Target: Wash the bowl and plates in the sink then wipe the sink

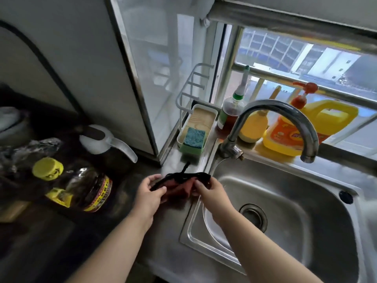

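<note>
Now wiping stage: left hand (150, 193) and right hand (206, 189) both pinch the cloth (179, 185) at the sink (285, 201) left rim; bunch it flat, wipe rim inward toward drain.

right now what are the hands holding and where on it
Both hold a dark red cloth with black trim at the sink's left rim: left hand pinches its left end, right hand its right end.

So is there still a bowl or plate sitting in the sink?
No, the sink basin shows only bare steel and its drain.
</note>
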Demonstrator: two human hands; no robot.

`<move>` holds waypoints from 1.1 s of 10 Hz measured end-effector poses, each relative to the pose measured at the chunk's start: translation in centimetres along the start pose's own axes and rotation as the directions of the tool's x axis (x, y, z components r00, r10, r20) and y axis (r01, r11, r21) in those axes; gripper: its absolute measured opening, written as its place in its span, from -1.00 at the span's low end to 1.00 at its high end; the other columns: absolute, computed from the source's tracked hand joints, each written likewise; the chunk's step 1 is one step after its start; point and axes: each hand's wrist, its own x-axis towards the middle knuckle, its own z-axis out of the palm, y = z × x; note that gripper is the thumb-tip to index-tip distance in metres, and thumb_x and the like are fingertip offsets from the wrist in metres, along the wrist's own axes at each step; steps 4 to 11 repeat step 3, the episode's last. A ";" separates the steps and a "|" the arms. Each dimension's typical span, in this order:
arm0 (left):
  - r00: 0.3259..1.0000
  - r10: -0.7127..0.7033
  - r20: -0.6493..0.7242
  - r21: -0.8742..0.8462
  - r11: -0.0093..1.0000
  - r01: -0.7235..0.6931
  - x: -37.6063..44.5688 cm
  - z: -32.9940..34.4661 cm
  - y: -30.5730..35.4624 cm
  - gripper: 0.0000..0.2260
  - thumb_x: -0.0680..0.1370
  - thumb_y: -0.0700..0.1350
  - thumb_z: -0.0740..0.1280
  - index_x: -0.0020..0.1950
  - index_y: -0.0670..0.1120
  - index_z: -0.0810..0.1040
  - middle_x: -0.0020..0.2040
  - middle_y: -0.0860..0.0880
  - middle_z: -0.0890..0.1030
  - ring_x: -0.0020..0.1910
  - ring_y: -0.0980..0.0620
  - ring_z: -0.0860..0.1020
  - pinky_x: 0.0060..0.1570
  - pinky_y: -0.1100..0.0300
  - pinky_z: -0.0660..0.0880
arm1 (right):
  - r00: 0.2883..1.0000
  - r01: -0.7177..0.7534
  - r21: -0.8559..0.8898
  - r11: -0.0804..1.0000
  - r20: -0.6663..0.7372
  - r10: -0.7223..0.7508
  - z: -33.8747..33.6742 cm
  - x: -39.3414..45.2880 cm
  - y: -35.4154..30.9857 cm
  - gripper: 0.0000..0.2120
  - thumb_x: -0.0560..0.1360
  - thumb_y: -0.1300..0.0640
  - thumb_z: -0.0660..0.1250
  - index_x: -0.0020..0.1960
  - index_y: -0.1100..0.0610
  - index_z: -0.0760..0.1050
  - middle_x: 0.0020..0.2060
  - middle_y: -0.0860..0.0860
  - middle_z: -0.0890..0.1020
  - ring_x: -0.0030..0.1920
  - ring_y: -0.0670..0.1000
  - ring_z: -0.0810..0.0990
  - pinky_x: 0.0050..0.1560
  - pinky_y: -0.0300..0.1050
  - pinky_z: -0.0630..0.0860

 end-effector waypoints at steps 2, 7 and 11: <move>0.996 0.085 0.019 0.224 0.971 -0.087 2.4 -0.6 0.0 -0.77 0.52 -0.37 0.30 0.10 -0.11 0.52 0.07 -0.11 0.55 0.06 -0.01 0.54 0.11 0.02 0.55 | 0.998 -0.053 -0.078 0.995 -0.031 0.051 2.0 3.0 -1.2 -0.68 0.33 0.12 0.32 0.07 -0.03 0.48 -0.02 0.01 0.66 0.03 0.09 0.64 0.12 0.11 0.56; 0.997 0.073 0.008 0.370 0.926 -0.070 2.9 -1.0 -0.7 -0.79 0.53 -0.34 0.29 0.14 -0.18 0.55 0.07 -0.11 0.55 0.09 -0.02 0.51 0.19 0.05 0.47 | 0.997 -0.054 -0.263 0.963 -0.065 0.038 1.9 2.2 -1.2 -0.58 0.42 0.23 0.30 0.25 -0.01 0.41 -0.01 -0.05 0.59 0.04 0.02 0.58 -0.02 -0.18 0.51; 0.997 0.073 0.008 0.370 0.926 -0.070 2.9 -1.0 -0.7 -0.79 0.53 -0.34 0.29 0.14 -0.18 0.55 0.07 -0.11 0.55 0.09 -0.02 0.51 0.19 0.05 0.47 | 0.997 -0.054 -0.263 0.963 -0.065 0.038 1.9 2.2 -1.2 -0.58 0.42 0.23 0.30 0.25 -0.01 0.41 -0.01 -0.05 0.59 0.04 0.02 0.58 -0.02 -0.18 0.51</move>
